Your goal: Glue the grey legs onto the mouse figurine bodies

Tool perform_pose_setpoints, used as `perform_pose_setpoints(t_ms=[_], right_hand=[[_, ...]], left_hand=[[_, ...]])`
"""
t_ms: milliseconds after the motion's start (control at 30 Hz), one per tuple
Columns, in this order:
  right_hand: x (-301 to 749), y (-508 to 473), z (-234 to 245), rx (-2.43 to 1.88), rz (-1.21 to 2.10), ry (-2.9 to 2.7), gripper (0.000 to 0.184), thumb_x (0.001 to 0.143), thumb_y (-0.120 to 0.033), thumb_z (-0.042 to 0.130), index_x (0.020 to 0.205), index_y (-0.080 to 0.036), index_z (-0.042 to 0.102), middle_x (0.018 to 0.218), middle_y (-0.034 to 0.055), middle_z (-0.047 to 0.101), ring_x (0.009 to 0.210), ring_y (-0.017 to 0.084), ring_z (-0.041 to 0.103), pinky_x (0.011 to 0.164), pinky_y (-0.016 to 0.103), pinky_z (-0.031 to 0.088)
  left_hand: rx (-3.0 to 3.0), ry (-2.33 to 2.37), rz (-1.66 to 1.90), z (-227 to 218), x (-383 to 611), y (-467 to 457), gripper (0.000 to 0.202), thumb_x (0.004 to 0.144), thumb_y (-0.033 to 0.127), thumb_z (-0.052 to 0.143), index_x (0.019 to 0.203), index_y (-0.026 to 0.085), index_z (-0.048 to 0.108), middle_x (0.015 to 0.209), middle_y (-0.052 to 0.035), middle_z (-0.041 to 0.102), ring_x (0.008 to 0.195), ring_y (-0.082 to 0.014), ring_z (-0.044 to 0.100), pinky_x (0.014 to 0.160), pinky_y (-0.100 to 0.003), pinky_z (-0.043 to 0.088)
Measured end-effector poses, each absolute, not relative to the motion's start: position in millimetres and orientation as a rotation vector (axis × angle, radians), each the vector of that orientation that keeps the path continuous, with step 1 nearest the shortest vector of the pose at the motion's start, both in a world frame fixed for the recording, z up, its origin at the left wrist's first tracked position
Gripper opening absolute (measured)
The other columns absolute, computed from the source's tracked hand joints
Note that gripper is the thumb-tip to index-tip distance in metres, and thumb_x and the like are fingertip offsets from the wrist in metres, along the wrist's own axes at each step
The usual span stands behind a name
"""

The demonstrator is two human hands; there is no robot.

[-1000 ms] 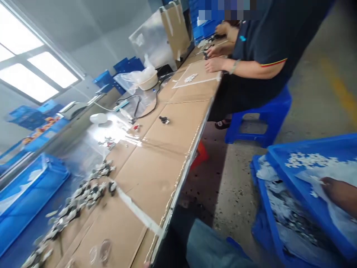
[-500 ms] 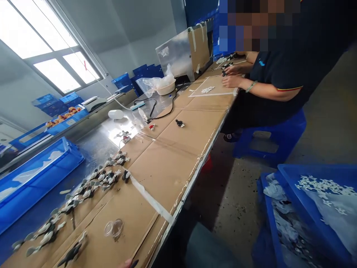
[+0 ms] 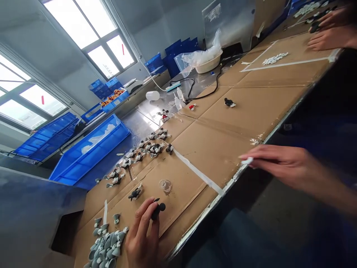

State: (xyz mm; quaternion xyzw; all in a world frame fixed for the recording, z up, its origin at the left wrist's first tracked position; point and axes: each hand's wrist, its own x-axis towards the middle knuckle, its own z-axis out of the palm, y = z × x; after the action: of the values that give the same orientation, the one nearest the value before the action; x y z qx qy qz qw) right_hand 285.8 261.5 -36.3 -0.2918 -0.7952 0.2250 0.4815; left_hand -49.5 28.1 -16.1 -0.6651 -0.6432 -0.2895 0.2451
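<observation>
My left hand [image 3: 142,232], over the near part of the cardboard, is closed on a small black figure part [image 3: 158,210] with a round ear-like knob. Out past the table's front edge, my right hand [image 3: 281,163] pinches a small white piece [image 3: 247,161] between thumb and fingers. Just beyond my left hand are a small clear round cup [image 3: 165,186] and a black-and-white figure [image 3: 135,194] lying on its side. Grey cone-shaped pieces with white parts [image 3: 107,245] form a heap to the left of that hand.
Rows of black, white and grey figures [image 3: 153,149] line the cardboard's [image 3: 212,137] far edge. A blue crate [image 3: 92,149] stands behind them. Small bottles [image 3: 178,99] and a black cable [image 3: 206,97] lie farther back. A co-worker's hands [image 3: 334,35] hold a dark piece at the upper right.
The view has swung to the right-hand side's opposite, showing more of the left. Both my hands have come into sight holding pieces; before, only a fingertip and a dark tip showed at the bottom edge.
</observation>
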Motion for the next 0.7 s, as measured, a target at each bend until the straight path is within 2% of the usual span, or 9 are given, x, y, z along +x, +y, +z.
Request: perform_pose_setpoints(t_ms=[100, 233, 300, 400, 467, 533, 600, 700], right_hand=[[219, 272, -15, -0.582, 0.573, -2.188, 0.029, 0.1, -0.032, 0.053, 0.093, -0.025, 0.081, 0.087, 0.0037, 0.08, 0.079, 0.019, 0.076, 0.069, 0.03, 0.057], [173, 280, -23, -0.651, 0.442, -2.316, 0.025, 0.092, -0.016, 0.057, 0.087, -0.025, 0.08, 0.082, 0.0014, 0.077, 0.072, 0.017, 0.073, 0.065, 0.027, 0.052], [166, 281, -31, -0.707, 0.365, -2.342, 0.024, 0.091, -0.014, 0.058, 0.095, -0.025, 0.079, 0.086, 0.0016, 0.078, 0.075, 0.018, 0.074, 0.066, 0.027, 0.052], [166, 279, -38, -0.748, 0.45, -2.241, 0.021, 0.094, -0.022, 0.06, 0.109, -0.023, 0.075, 0.09, 0.0014, 0.08, 0.076, 0.018, 0.074, 0.067, 0.028, 0.052], [167, 277, -38, -0.776, 0.595, -2.127, 0.019, 0.096, -0.034, 0.061, 0.1, -0.023, 0.075, 0.085, 0.0, 0.079, 0.068, 0.016, 0.071, 0.064, 0.027, 0.051], [168, 276, -38, -0.806, 0.729, -2.0, 0.03, 0.096, -0.048, 0.062, 0.09, -0.023, 0.077, 0.081, -0.0003, 0.078, 0.065, 0.015, 0.069, 0.062, 0.027, 0.05], [169, 276, -38, -0.811, 0.826, -1.891, 0.039, 0.093, -0.058, 0.063, 0.09, -0.022, 0.078, 0.082, 0.0014, 0.078, 0.068, 0.015, 0.069, 0.063, 0.027, 0.052], [169, 277, -39, -0.787, 0.919, -1.799, 0.042, 0.089, -0.062, 0.066, 0.092, -0.021, 0.079, 0.086, 0.0036, 0.077, 0.074, 0.016, 0.071, 0.068, 0.027, 0.056]], left_hand=[[-1.853, -1.673, -0.762, -16, -65, 37, 0.032, 0.094, 0.005, 0.061, 0.121, 0.021, 0.066, 0.114, -0.0058, 0.076, 0.102, -0.0155, 0.075, 0.092, -0.024, 0.059], [-1.878, -1.612, -0.708, -18, -76, 48, 0.028, 0.094, 0.005, 0.062, 0.119, 0.017, 0.066, 0.112, -0.0083, 0.077, 0.103, -0.0148, 0.075, 0.095, -0.022, 0.056], [-1.886, -1.587, -0.697, -19, -78, 53, 0.026, 0.094, 0.003, 0.062, 0.118, 0.013, 0.066, 0.11, -0.0112, 0.077, 0.105, -0.0139, 0.074, 0.1, -0.021, 0.052], [-1.892, -1.563, -0.695, -19, -80, 58, 0.023, 0.094, 0.003, 0.062, 0.116, 0.01, 0.067, 0.108, -0.0131, 0.077, 0.103, -0.012, 0.073, 0.103, -0.02, 0.048], [-1.91, -1.559, -0.685, -18, -81, 59, 0.025, 0.093, 0.002, 0.063, 0.117, 0.01, 0.067, 0.108, -0.0124, 0.077, 0.103, -0.0114, 0.072, 0.103, -0.019, 0.048], [-1.931, -1.565, -0.674, -17, -83, 58, 0.031, 0.091, 0.0, 0.065, 0.119, 0.012, 0.066, 0.109, -0.0112, 0.077, 0.106, -0.0121, 0.072, 0.1, -0.02, 0.051], [-1.949, -1.59, -0.67, -16, -85, 55, 0.037, 0.089, -0.001, 0.066, 0.123, 0.014, 0.065, 0.112, -0.0098, 0.076, 0.109, -0.0129, 0.071, 0.098, -0.021, 0.053], [-1.928, -1.631, -0.662, -14, -87, 54, 0.035, 0.091, 0.002, 0.066, 0.123, 0.017, 0.066, 0.111, -0.0073, 0.076, 0.107, -0.0117, 0.072, 0.096, -0.02, 0.054]])
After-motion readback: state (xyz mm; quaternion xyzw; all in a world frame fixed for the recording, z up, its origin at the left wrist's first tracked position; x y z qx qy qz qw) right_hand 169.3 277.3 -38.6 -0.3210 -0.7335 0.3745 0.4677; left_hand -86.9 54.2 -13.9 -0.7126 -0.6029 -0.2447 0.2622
